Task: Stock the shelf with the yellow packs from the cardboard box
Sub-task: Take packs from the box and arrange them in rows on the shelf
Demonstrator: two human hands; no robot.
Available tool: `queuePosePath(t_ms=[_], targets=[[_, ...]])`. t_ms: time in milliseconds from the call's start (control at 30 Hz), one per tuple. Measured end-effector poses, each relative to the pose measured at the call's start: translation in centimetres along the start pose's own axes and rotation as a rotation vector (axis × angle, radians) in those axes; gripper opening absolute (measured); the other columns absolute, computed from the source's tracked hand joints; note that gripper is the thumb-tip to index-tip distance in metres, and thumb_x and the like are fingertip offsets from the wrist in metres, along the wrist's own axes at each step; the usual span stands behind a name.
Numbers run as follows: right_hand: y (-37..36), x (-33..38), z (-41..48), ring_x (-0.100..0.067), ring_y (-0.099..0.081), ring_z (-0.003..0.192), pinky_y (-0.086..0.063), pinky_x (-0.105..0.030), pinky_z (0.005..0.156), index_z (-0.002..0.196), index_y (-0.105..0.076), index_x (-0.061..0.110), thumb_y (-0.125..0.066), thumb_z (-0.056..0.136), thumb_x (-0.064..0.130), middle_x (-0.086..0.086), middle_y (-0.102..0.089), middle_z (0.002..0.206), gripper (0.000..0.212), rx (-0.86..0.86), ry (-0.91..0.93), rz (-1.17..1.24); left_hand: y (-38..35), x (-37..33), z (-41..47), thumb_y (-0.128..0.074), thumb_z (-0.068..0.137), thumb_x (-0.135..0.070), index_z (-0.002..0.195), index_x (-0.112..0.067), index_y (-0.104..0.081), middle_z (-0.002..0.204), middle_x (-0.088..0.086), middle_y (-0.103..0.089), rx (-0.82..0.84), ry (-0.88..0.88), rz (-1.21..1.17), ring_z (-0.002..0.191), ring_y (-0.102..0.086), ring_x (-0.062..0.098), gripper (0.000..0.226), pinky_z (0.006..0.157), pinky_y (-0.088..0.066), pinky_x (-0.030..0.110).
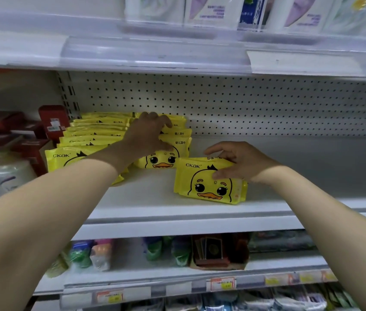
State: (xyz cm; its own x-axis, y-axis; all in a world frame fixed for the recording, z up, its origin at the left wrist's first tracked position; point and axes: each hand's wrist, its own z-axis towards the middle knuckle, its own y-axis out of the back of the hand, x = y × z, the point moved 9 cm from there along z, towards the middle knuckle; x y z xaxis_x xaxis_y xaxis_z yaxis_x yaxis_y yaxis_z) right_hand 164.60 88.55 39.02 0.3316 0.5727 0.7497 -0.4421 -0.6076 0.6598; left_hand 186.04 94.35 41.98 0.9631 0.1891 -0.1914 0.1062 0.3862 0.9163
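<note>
A white metal store shelf (pixel 155 198) backed by a white perforated panel (pixel 267 104) filled the view. At its nine o'clock end stood dark red cartons (pixel 51 122). Just at their three o'clock a long row of yellow duck-printed soft packs (pixel 92 135) stood on edge, one behind another. Touching that row at its three o'clock ran a shorter second row of yellow packs (pixel 178 140). The left hand (pixel 148 133) lay on top of it, fingers spread and bent down over the packs' upper edges, gripping them. At four o'clock from that row, apart from it, a single yellow duck pack (pixel 204 187) stood on its long edge near the shelf's front. The right hand (pixel 240 162) held it from its three o'clock side, thumb pressed on the printed face and fingers curved over the top edge. White packets (pixel 211 10) lined the shelf above at twelve o'clock, and blurred coloured goods (pixel 155 250) sat below at six o'clock.
</note>
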Motion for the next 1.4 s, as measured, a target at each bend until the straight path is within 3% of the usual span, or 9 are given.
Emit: queuePosePath(t_ms=[100,167,267,400,633,800,1100,1233,1400], targets=[[-0.2,0.5,-0.7,-0.013,-0.071,0.097,-0.055,-0.027,0.092,0.122,-0.06,0.035,-0.087,0.073,0.013,0.001,-0.071,0.101,0.061,-0.03,-0.016,-0.013,0.3,-3.5,-2.6,-0.083,0.075,-0.034,0.097,-0.027,-0.061,0.106,-0.001,-0.063,0.047,-0.11,-0.652,0.105,-0.059,0.019,0.032,0.088,-0.05,0.036],[-0.1,0.9,-1.3,-0.012,-0.068,0.099,-0.053,-0.023,0.09,0.118,-0.058,0.036,-0.087,0.073,0.016,0.004,-0.069,0.103,0.058,-0.072,-0.032,-0.045,-1.3,-5.9,-4.6,-0.081,0.078,-0.029,0.094,-0.026,-0.062,0.102,-0.007,-0.066,0.234,-0.108,-0.786,0.101,-0.062,0.007,0.024,0.086,-0.05,0.028],[0.4,0.6,-2.7,-0.008,-0.066,0.096,-0.051,-0.02,0.084,0.103,-0.059,0.035,-0.086,0.073,0.014,0.008,-0.07,0.102,0.046,-0.19,-0.067,-0.067,-2.9,-7.0,-6.1,-0.078,0.081,-0.03,0.094,-0.035,-0.064,0.099,-0.019,-0.066,0.25,-0.104,-0.699,0.09,-0.057,-0.007,0.02,0.081,-0.041,0.026],[1.5,-0.9,-5.3,-0.011,-0.069,0.085,-0.052,-0.024,0.078,0.089,-0.066,0.025,-0.082,0.077,0.003,0.001,-0.073,0.093,0.03,-0.385,-0.046,0.107,-2.6,-6.3,-6.9,-0.074,0.085,-0.025,0.091,-0.032,-0.066,0.106,-0.016,-0.067,0.123,-0.01,-0.71,0.105,-0.06,0.008,0.012,0.095,-0.044,0.027],[1.9,-0.9,-7.7,-0.009,-0.061,0.075,-0.048,-0.024,0.067,0.082,-0.077,0.018,-0.079,0.082,0.02,-0.003,-0.075,0.084,0.003,-0.439,-0.161,-0.01,-1.2,-6.9,-7.8,-0.079,0.079,-0.031,0.079,-0.026,-0.069,0.087,-0.012,-0.069,0.1,0.036,-0.546,0.09,-0.062,0.012,0.012,0.081,-0.047,0.025],[1.0,0.4,-6.1,-0.006,-0.061,0.076,-0.043,-0.009,0.061,0.081,-0.075,0.017,-0.079,0.084,0.019,0.002,-0.072,0.083,0.006,-0.421,-0.14,-0.047,-0.4,-4.9,-7.1,-0.077,0.078,-0.042,0.073,-0.033,-0.065,0.092,-0.009,-0.069,0.125,0.072,-0.361,0.094,-0.062,0.017,0.015,0.086,-0.052,0.031],[-3.6,1.5,0.9,-0.015,-0.056,0.1,-0.044,-0.026,0.079,0.109,-0.049,0.028,-0.091,0.066,0.03,0.007,-0.057,0.111,0.061,-0.263,-0.116,-0.176,0.1,1.2,-6.3,-0.074,0.079,-0.044,0.086,-0.032,-0.053,0.096,-0.001,-0.063,-0.001,0.179,-0.31,0.096,-0.057,0.021,0.025,0.084,-0.051,0.038],[-4.5,2.0,4.0,-0.016,-0.053,0.106,-0.041,-0.027,0.079,0.109,-0.047,0.026,-0.092,0.063,0.025,0.004,-0.053,0.117,0.065,-0.302,-0.038,-0.219,0.2,3.1,-5.5,-0.074,0.078,-0.046,0.1,-0.03,-0.053,0.1,0.001,-0.063,-0.03,0.197,-0.284,0.105,-0.049,0.021,0.035,0.086,-0.046,0.036],[-5.2,2.6,6.5,-0.016,-0.047,0.106,-0.037,-0.028,0.079,0.109,-0.046,0.024,-0.089,0.067,0.028,0.004,-0.045,0.114,0.061,-0.358,0.027,-0.244,0.4,4.1,-5.6,-0.083,0.058,-0.058,0.125,-0.032,-0.049,0.114,0.006,-0.059,-0.031,0.219,-0.119,0.117,-0.046,0.027,0.08,0.098,-0.042,0.038]])
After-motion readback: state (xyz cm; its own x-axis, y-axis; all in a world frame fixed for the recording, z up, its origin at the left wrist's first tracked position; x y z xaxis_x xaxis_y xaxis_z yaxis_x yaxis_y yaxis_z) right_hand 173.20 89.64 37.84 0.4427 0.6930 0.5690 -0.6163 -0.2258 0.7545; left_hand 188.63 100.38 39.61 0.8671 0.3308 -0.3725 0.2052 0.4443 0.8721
